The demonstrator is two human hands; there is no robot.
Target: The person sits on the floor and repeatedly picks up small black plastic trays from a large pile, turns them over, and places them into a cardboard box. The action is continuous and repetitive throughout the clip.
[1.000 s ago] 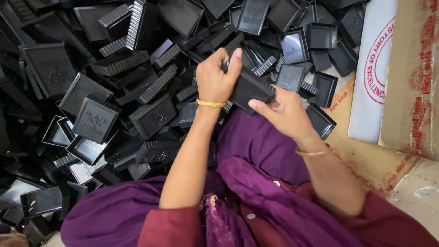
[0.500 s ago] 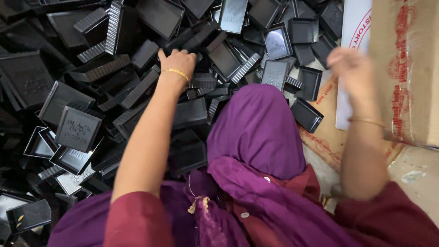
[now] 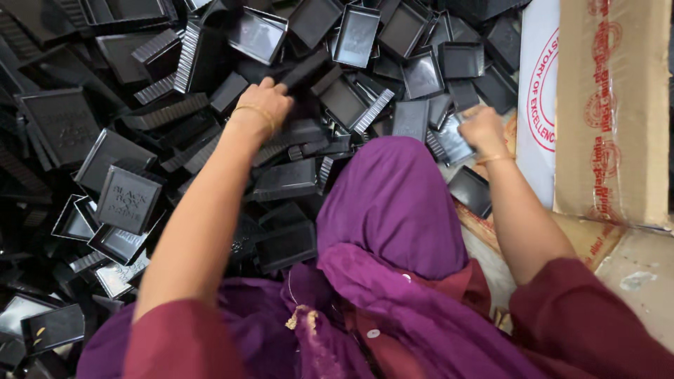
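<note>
Left hand (image 3: pixel 270 98): my thin gold bangle (image 3: pixel 256 112) sits just behind it at the wrist.
Right hand (image 3: pixel 481 130): a gold bangle (image 3: pixel 493 159) below it too.
Sleeves: short, dark red (image 3: pixel 182 340).
Drape: purple cloth (image 3: pixel 393 203) over my lap, possibly a scarf; small gold tassel.

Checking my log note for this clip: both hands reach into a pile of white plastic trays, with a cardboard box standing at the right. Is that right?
Not quite: the head view shows the trays are black, not white. The rest holds: the left hand and right hand both reach into the pile, and the cardboard box stands at the right.
</note>
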